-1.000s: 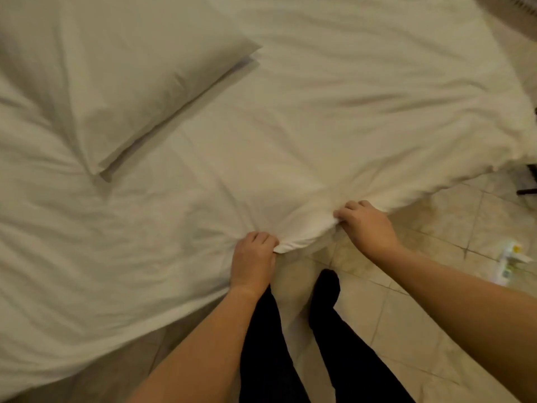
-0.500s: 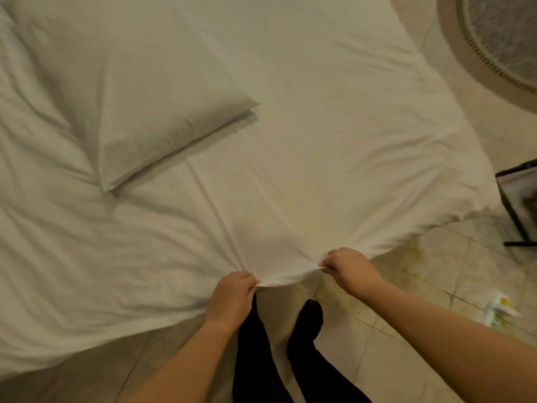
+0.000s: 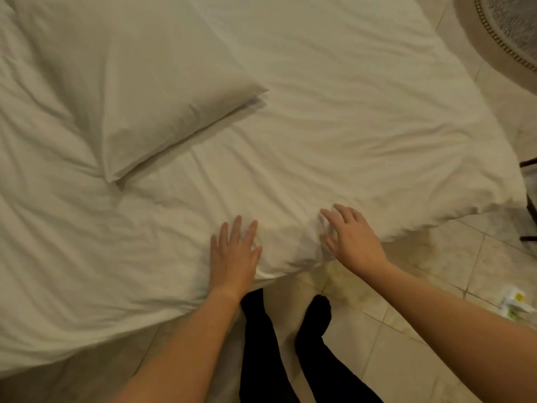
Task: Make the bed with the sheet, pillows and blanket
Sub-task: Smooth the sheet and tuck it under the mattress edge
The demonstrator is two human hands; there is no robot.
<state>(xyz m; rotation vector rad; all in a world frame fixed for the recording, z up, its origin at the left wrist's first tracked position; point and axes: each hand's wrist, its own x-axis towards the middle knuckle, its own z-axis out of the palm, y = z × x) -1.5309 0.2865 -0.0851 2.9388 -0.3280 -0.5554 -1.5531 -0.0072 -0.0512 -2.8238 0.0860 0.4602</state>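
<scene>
Left hand [image 3: 232, 257] lying flat, fingers spread, on wrinkled white cotton sheet [image 3: 334, 141] | right hand [image 3: 353, 238] resting unclenched beside it | plump white rectangular pillow [image 3: 130, 91] lying beyond left hand

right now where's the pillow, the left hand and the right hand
pillow [image 3: 162, 91], head view, middle of its top face
left hand [image 3: 232, 257], head view, back of the hand, flat on the sheet
right hand [image 3: 353, 238], head view, back of the hand, fingers spread

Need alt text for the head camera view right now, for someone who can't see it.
Both hands, left and right, lie open and flat on the corner of a wrinkled white sheet at the bed's edge. A white pillow lies upper left; tiled floor and dark-clad legs show below.
</scene>
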